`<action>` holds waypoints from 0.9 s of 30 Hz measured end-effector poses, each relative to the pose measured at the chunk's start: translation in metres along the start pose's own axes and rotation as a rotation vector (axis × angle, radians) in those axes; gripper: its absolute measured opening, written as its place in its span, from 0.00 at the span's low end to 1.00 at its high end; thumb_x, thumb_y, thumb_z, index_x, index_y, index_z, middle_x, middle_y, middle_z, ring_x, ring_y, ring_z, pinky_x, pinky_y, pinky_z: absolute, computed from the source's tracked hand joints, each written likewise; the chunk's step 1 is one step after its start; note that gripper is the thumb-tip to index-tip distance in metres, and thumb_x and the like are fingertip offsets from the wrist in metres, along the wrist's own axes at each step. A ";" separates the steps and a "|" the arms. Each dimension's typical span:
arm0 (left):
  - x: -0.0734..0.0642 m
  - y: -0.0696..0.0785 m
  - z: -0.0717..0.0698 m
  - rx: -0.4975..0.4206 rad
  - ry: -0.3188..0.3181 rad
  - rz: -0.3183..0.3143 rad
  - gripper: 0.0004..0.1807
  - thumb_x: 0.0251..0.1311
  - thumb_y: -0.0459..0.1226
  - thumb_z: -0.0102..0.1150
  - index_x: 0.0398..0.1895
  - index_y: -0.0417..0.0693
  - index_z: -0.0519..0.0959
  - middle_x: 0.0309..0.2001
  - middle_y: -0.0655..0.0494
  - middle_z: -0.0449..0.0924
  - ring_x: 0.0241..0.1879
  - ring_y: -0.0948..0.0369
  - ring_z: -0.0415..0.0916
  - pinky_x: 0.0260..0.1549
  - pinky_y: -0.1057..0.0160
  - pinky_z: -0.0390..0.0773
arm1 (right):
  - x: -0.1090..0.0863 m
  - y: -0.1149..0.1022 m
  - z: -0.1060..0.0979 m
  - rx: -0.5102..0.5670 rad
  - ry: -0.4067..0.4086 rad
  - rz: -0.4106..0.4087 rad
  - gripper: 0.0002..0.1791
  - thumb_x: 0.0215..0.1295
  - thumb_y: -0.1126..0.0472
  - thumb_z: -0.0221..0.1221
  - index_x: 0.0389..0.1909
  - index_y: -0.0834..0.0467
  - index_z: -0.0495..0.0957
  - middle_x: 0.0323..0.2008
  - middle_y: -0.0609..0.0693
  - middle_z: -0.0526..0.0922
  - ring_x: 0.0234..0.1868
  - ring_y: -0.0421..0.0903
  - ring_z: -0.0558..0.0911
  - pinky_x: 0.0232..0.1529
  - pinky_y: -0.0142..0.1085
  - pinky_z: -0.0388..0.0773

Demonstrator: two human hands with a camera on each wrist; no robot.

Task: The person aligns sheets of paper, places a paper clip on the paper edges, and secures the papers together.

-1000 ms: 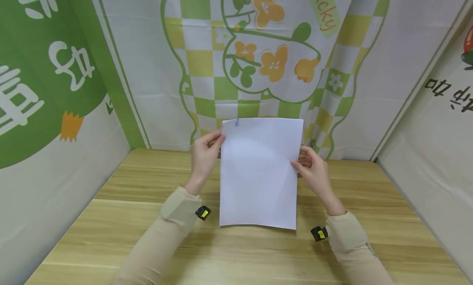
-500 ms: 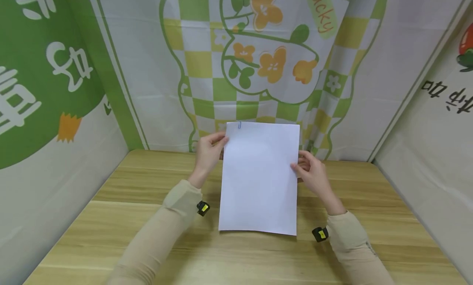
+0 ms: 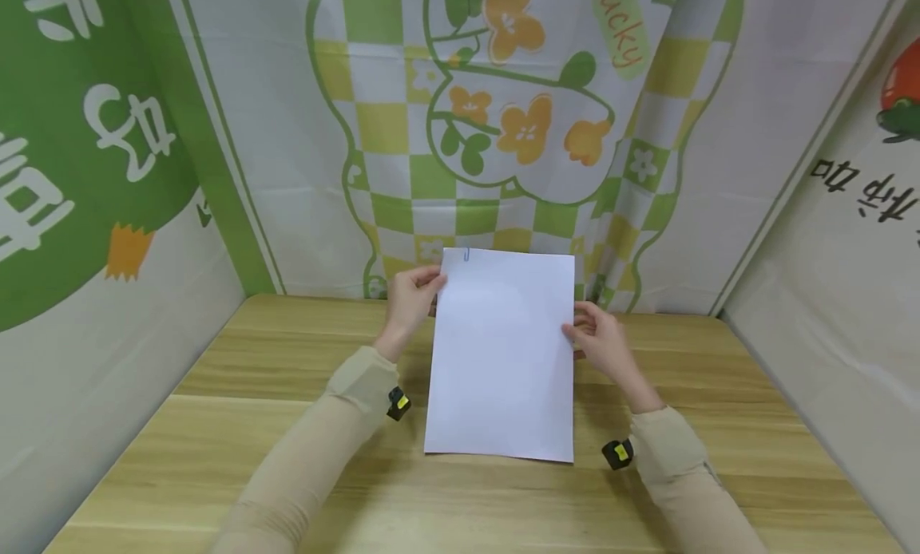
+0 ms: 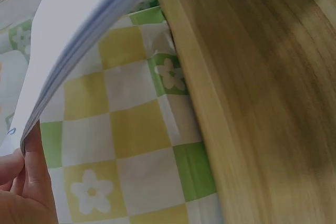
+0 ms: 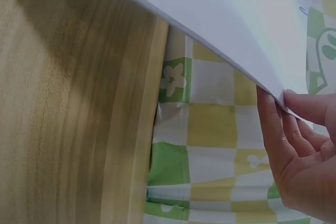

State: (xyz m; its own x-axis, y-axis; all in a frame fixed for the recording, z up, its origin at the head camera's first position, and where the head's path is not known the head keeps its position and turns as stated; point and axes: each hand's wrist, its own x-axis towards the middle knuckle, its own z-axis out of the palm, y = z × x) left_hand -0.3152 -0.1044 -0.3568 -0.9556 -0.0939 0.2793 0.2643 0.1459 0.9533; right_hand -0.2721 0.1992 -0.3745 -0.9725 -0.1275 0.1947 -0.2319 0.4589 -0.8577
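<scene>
A stack of white paper (image 3: 503, 362) is held up, tilted, above the table, with a blue paper clip (image 3: 466, 255) on its top edge near the left corner. My left hand (image 3: 411, 302) pinches the stack's left edge close to that corner, thumb in front and fingers behind. Lower down on the opposite edge, my right hand (image 3: 604, 342) pinches the paper the same way. Several sheet edges show along the side of the paper stack (image 4: 79, 45) in the left wrist view. In the right wrist view, the right fingers (image 5: 275, 135) lie behind the sheets.
The wooden table (image 3: 237, 434) spans the space below the hands. Behind its far edge hangs a checked curtain (image 3: 391, 171) with flowers. Printed cloth walls, a left wall (image 3: 180, 282) and a right wall (image 3: 826, 298), close in both sides.
Both hands have lowered the clipped paper stack slightly toward the table. Its top edge sits lower and appears narrower, so it leans back more. Both hands keep their grip.
</scene>
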 end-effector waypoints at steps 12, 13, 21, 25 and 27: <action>0.008 -0.016 0.007 0.037 0.003 -0.052 0.12 0.63 0.35 0.58 0.47 0.40 0.82 0.42 0.40 0.84 0.19 0.65 0.78 0.21 0.64 0.81 | 0.009 0.010 0.001 0.054 -0.021 0.119 0.26 0.67 0.66 0.54 0.65 0.67 0.62 0.53 0.70 0.75 0.41 0.45 0.81 0.39 0.47 0.82; 0.008 -0.017 0.007 0.041 0.002 -0.053 0.12 0.63 0.35 0.58 0.48 0.40 0.82 0.42 0.40 0.84 0.18 0.65 0.78 0.21 0.64 0.81 | 0.010 0.011 0.002 0.055 -0.022 0.124 0.26 0.67 0.66 0.54 0.65 0.68 0.62 0.54 0.71 0.75 0.41 0.45 0.81 0.39 0.47 0.82; 0.013 -0.027 0.010 0.028 -0.028 -0.090 0.13 0.63 0.34 0.58 0.48 0.40 0.81 0.41 0.39 0.84 0.20 0.62 0.80 0.22 0.62 0.82 | 0.014 0.014 0.005 0.054 -0.041 0.186 0.28 0.67 0.66 0.55 0.66 0.69 0.60 0.54 0.70 0.73 0.41 0.47 0.80 0.37 0.41 0.83; 0.014 -0.030 0.010 0.014 -0.031 -0.101 0.12 0.62 0.32 0.58 0.47 0.38 0.81 0.38 0.41 0.85 0.21 0.59 0.81 0.23 0.62 0.82 | 0.015 0.014 0.006 0.041 -0.049 0.208 0.28 0.66 0.66 0.55 0.65 0.68 0.61 0.54 0.69 0.73 0.41 0.47 0.79 0.42 0.48 0.82; 0.013 -0.031 0.010 0.013 -0.032 -0.111 0.12 0.62 0.31 0.58 0.47 0.38 0.81 0.38 0.42 0.85 0.22 0.59 0.82 0.23 0.63 0.82 | 0.016 0.015 0.007 0.037 -0.050 0.219 0.27 0.66 0.66 0.55 0.65 0.68 0.61 0.55 0.69 0.73 0.42 0.48 0.80 0.44 0.50 0.80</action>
State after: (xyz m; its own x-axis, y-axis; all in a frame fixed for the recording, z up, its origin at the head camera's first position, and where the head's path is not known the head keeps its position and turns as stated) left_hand -0.3373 -0.1000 -0.3839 -0.9827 -0.0787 0.1676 0.1547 0.1491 0.9767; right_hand -0.2907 0.1980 -0.3872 -0.9972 -0.0721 -0.0209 -0.0136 0.4481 -0.8939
